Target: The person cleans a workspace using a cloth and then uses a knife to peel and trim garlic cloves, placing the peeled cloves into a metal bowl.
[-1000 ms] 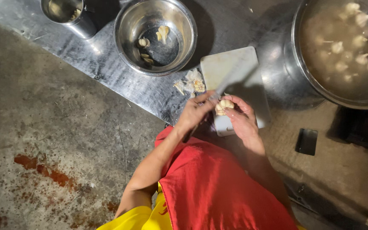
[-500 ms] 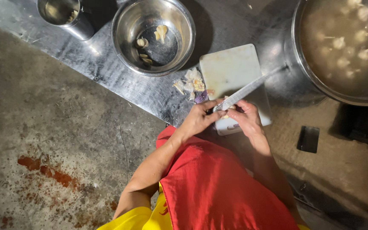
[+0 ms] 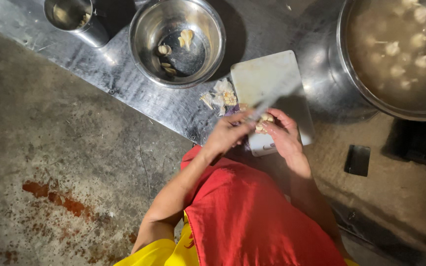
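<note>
Left hand (image 3: 230, 135) grips a knife (image 3: 272, 101); right hand (image 3: 284, 135) pinches a garlic clove (image 3: 264, 123) over the cutting board (image 3: 269, 83) at the worktop's (image 3: 124, 83) near edge. Few peeled cloves (image 3: 173, 49) lie in the bowl (image 3: 176, 42); work appears early.

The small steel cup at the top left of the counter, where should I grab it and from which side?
Grip the small steel cup around its outer wall below the rim, coming from its left, toward the bare counter. It stands upright with something inside, so keep it level. The steel bowl sits close on its right, leaving fingers less room there.
</note>
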